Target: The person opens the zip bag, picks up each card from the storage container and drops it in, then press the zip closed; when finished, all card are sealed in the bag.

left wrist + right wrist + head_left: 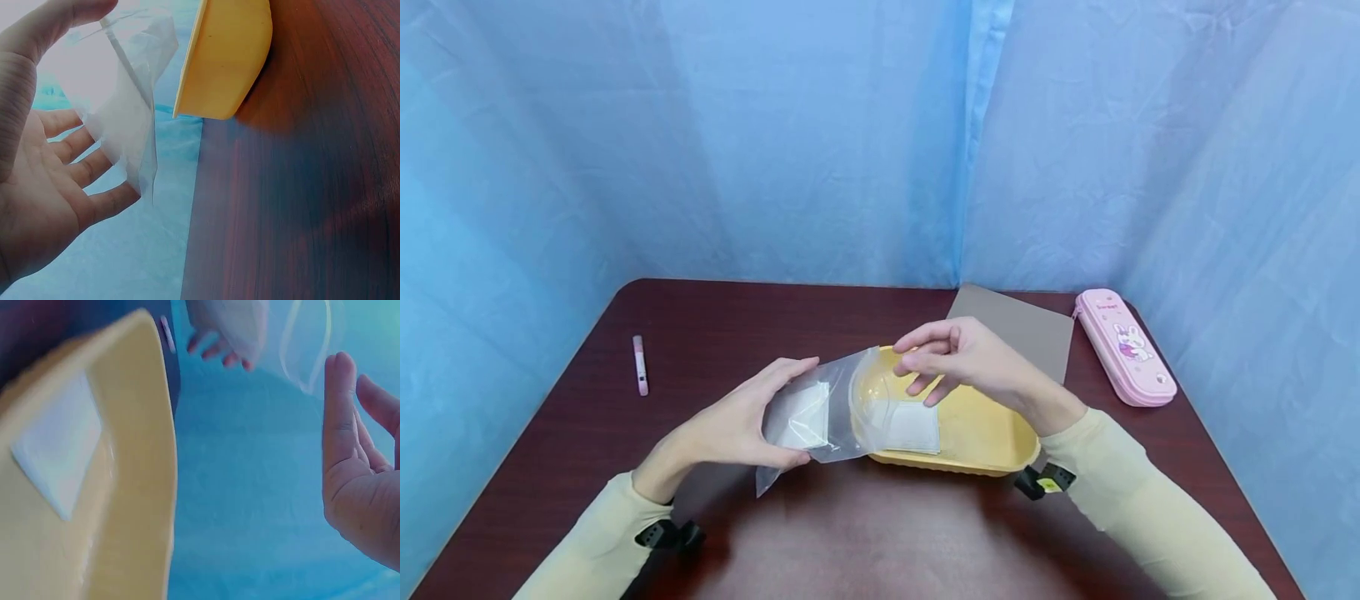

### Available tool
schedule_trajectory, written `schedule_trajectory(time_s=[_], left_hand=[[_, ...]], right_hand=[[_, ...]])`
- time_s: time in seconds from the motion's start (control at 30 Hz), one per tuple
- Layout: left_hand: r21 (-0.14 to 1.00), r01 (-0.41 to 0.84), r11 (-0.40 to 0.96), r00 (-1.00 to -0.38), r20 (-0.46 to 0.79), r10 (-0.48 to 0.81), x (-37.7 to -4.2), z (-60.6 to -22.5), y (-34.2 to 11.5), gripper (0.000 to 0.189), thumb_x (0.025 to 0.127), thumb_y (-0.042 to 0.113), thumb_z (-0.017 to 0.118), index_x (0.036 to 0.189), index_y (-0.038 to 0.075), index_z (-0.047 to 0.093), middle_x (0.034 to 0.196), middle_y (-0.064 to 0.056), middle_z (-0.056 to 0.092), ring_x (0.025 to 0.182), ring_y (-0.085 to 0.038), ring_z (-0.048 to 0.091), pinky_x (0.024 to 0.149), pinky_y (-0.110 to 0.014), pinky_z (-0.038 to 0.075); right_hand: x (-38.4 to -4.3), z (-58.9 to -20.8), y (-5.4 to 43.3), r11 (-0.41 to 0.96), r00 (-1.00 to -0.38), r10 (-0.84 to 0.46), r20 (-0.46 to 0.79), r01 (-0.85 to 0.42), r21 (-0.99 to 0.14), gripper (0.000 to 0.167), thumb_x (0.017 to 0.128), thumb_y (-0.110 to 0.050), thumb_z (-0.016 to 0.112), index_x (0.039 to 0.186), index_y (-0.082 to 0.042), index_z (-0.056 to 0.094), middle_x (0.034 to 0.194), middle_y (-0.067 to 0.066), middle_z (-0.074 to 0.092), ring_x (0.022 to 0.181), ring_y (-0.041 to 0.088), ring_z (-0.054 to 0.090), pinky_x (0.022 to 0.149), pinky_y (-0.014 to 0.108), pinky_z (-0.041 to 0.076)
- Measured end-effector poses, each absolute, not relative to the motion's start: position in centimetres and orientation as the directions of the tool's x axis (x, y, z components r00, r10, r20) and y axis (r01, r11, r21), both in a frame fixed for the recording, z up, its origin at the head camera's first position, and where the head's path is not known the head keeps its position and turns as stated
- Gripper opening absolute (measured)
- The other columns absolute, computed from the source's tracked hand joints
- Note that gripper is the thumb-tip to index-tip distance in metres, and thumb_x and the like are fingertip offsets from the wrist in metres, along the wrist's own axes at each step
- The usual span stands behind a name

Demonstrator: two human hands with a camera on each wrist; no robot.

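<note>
Inside bag (841, 404) and tray (988, 429), white paper (917, 429)

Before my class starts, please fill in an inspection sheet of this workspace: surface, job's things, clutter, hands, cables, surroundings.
Surface: dark reddish-brown table.
Job's things: clear bag with a white item inside; yellow tray with a white square piece in it.
Clutter: pink-and-white pen at left; pink pencil case at right; grey sheet behind the tray.
Hands: left hand holds the bag between thumb and fingers; right hand is above the tray, near the bag, holding nothing visible.
Cables: nothing seen.
Surroundings: blue curtains behind and beside the table.
</note>
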State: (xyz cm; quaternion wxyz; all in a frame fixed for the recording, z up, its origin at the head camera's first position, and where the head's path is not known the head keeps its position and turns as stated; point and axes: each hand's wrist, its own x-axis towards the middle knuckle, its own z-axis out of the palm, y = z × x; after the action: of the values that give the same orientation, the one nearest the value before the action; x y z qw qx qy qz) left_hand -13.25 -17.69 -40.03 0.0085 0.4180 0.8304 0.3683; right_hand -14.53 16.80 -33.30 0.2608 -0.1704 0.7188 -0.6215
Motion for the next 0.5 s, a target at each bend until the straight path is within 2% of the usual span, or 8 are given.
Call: schedule_trajectory(time_s=[0.1,0.23,0.37,0.5], left_hand=[[0.638,0.677,0.368,-0.650,0.283,0.706,-13.2,-40.1,-17.9,0.113,0.070,0.037,0.092,0.160,0.018,0.027,0.142,0.001,0.045,0.120,-0.014,0.048,0.094,-0.034,0.048],[0.679,0.644,0.353,-0.656,0.253,0.711,-13.1,-40.3,-18.0,0.117,0.071,0.037,0.091,0.162,0.022,0.020,0.135,0.001,0.043,0.116,-0.015,0.047,0.087,-0.033,0.051],[0.699,0.609,0.375,-0.663,0.190,0.724,-12.9,-40.5,-18.1,0.111,0.072,0.043,0.091,0.160,0.025,0.026,0.134,0.004,0.042,0.117,-0.013,0.046,0.086,-0.031,0.051],[0.703,0.586,0.403,-0.662,0.129,0.738,-12.9,-40.8,-18.4,0.103,0.072,0.046,0.091,0.156,0.026,0.035,0.133,0.006,0.043,0.116,-0.012,0.047,0.085,-0.030,0.050]], right_hand=[[-15.7,-33.4,18.0,0.273,-0.786,-0.593,-0.176,0.009,-0.962,0.034,0.095,-0.016,0.073,0.125,-0.002,0.065,0.108,0.016,0.073,0.088,0.033,0.072,0.074,0.048,0.060],[-17.3,-34.3,19.1,0.442,-0.703,-0.676,-0.221,-0.147,-0.885,0.037,0.096,-0.017,0.072,0.129,-0.003,0.064,0.107,0.012,0.072,0.092,0.033,0.071,0.075,0.044,0.060],[-18.5,-35.9,19.2,0.553,-0.624,-0.733,-0.269,-0.316,-0.771,0.042,0.096,-0.015,0.072,0.132,0.003,0.060,0.105,0.007,0.072,0.087,0.023,0.071,0.073,0.036,0.059],[-18.9,-37.2,18.8,0.630,-0.546,-0.750,-0.373,-0.415,-0.656,0.050,0.094,-0.019,0.074,0.136,0.004,0.058,0.116,0.010,0.070,0.095,0.020,0.071,0.085,0.034,0.056]])
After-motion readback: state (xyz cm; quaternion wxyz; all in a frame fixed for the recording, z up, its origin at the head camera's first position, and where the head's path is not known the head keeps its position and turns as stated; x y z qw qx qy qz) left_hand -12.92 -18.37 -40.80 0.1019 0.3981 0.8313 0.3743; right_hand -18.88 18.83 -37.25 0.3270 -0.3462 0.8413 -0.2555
